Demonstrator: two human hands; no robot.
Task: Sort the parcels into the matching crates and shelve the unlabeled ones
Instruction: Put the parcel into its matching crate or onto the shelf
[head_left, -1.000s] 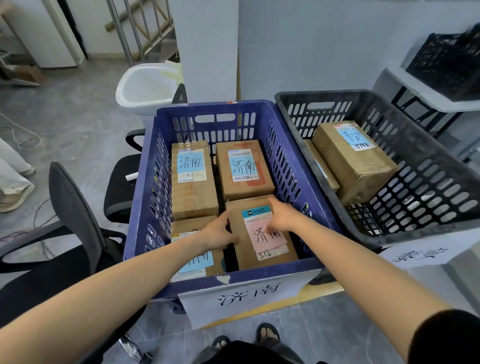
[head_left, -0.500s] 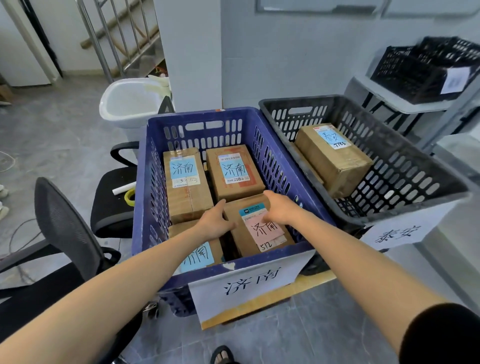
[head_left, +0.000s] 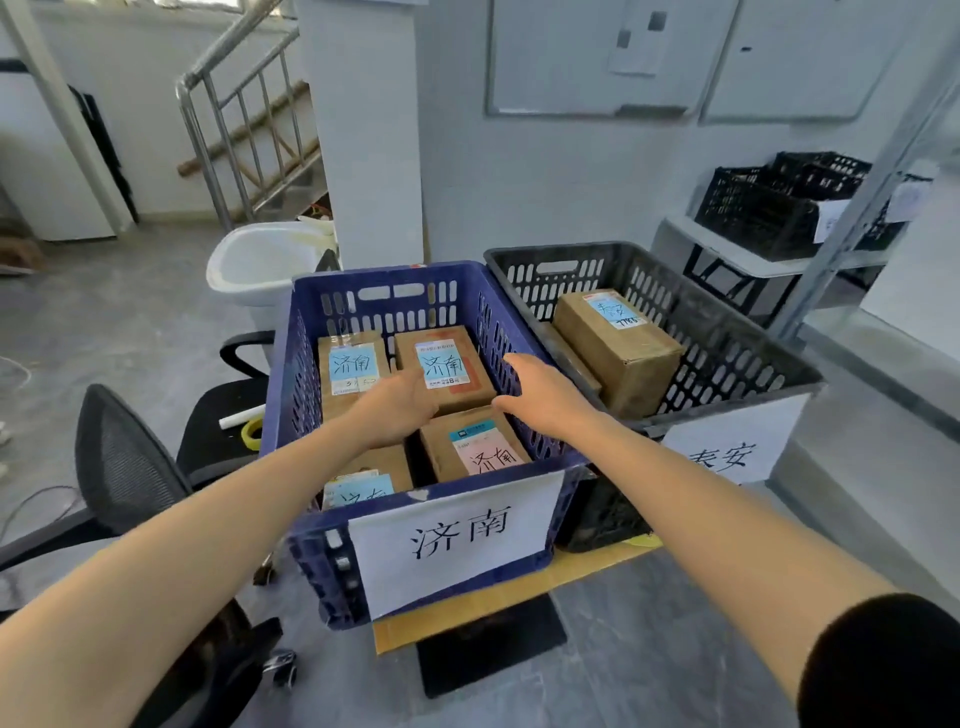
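A blue crate (head_left: 431, 551) with a white paper sign holds several cardboard parcels. The front right parcel (head_left: 478, 449) carries a pink label; two parcels with blue labels (head_left: 444, 366) lie behind it and another (head_left: 363, 480) sits front left. My left hand (head_left: 397, 410) hovers over the crate's middle, fingers relaxed, holding nothing. My right hand (head_left: 543, 397) is above the crate's right wall, fingers spread and empty. A dark grey crate (head_left: 727, 358) to the right holds a parcel (head_left: 618, 348) with a blue label.
Black office chairs (head_left: 124, 467) stand left of the blue crate, with a tape roll (head_left: 252, 430) on one seat. A white tub (head_left: 260, 260) sits behind. A shelf (head_left: 737, 254) at right carries black crates (head_left: 779, 205). Stairs rise at the back left.
Both hands have let go of the pink-label parcel and lifted above the crate. The parcel stays at the front right. The camera has pulled back and tilted up.
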